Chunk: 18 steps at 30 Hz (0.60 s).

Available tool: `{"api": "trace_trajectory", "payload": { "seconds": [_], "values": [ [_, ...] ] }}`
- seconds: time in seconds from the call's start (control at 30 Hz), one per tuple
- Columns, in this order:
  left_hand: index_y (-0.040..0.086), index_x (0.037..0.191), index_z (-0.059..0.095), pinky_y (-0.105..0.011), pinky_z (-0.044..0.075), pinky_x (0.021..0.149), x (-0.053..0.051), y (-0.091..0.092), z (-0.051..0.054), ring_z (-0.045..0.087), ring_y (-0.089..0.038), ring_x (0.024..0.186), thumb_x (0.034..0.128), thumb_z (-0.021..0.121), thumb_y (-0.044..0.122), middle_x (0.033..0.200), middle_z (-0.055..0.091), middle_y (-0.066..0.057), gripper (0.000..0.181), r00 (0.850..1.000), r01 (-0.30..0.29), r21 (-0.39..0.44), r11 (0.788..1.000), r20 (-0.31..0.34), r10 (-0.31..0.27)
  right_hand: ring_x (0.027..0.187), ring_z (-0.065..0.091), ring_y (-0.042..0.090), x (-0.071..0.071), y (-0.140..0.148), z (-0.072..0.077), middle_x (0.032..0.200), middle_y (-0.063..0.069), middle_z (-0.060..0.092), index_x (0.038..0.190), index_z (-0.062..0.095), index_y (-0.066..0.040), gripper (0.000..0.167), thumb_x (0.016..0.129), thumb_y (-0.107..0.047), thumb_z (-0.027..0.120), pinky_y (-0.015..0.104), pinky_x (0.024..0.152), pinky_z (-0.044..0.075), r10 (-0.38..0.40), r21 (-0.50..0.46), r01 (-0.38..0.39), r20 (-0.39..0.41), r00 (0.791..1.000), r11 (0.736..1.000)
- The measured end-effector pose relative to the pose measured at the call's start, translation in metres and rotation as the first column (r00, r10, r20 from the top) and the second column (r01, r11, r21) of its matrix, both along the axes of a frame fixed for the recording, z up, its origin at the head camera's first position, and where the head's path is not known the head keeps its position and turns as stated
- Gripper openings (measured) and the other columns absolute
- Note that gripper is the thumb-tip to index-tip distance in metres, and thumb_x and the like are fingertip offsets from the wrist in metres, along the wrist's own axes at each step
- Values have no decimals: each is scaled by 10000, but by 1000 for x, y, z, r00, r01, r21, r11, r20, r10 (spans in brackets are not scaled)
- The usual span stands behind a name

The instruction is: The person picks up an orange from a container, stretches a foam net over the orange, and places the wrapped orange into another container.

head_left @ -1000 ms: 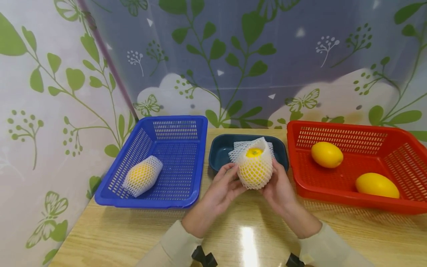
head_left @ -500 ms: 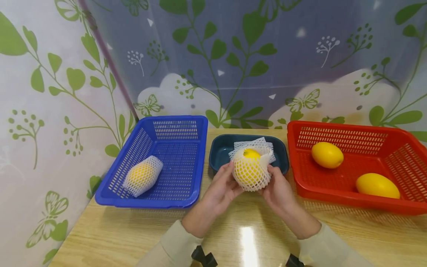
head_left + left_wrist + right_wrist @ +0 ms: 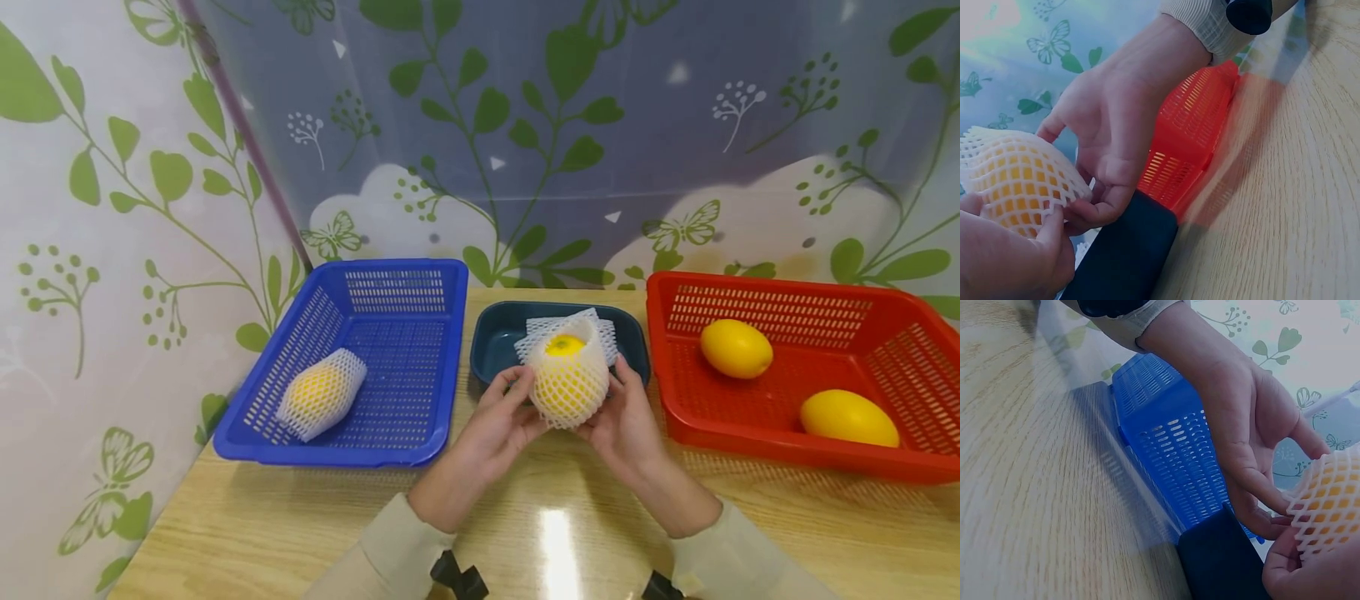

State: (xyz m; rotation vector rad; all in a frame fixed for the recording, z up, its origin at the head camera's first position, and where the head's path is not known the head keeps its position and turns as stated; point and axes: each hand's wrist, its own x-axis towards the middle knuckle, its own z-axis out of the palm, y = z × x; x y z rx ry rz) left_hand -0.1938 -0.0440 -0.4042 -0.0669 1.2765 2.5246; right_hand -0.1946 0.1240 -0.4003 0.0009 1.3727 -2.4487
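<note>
In the head view a yellow oval fruit [image 3: 566,345], lemon-like, sits upright in a white foam net sleeve [image 3: 572,387], its top showing through the open end. My left hand [image 3: 504,429] holds the sleeved fruit from the left, thumb against its side. On the other side my right hand [image 3: 626,433] grips it low down, with fingertips at the net's lower edge. The left wrist view shows fingers of both hands at the bottom rim of the net [image 3: 1019,178]. Parts of the fingers behind and below the fruit are hidden.
Behind the hands, a dark teal tray [image 3: 491,350] contains flat foam nets [image 3: 536,329]. At left, a blue basket [image 3: 405,454] holds one netted yellow fruit [image 3: 321,396]. At right, a red basket [image 3: 750,442] holds two bare fruits [image 3: 735,348]. All stand on a wooden table [image 3: 300,517].
The fruit tilted left, with the net's mouth folding down, then came upright; the net stands up round its top again. My right fingers have shifted along the net. The baskets are unmoved.
</note>
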Motion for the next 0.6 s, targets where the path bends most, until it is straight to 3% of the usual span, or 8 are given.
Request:
{"api": "trace_trajectory", "payload": {
  "seconds": [0.3, 0.43, 0.6],
  "values": [
    [129, 1222, 374, -298, 541, 847, 1, 2, -2, 605, -152, 908, 1013, 464, 50, 992, 584, -30, 241, 999, 28, 13, 1000, -29, -28, 1188, 462, 139, -2, 2, -1, 1354, -19, 452, 1456, 300, -213, 603, 1002, -604, 226, 293, 969, 433, -8, -67, 7, -12, 1000, 998],
    [118, 1247, 376, -324, 535, 880, 1, 1, -2, 595, -169, 934, 1018, 472, 68, 1020, 580, -53, 254, 1000, 23, 12, 1000, -15, -22, 1176, 462, 142, -2, 2, -1, 1360, -17, 446, 1457, 303, -208, 577, 1013, -571, 235, 289, 958, 432, -12, -62, 11, -17, 1000, 998],
    [110, 1271, 406, -396, 490, 971, 1, 0, 0, 561, -210, 1022, 1036, 475, 218, 1193, 533, -118, 268, 999, 46, -26, 999, -6, -46, 1170, 447, 149, -2, 2, -2, 1364, -20, 436, 1455, 314, -208, 517, 1035, -492, 212, 295, 957, 416, -17, -67, 15, -30, 999, 998]
  ]
}}
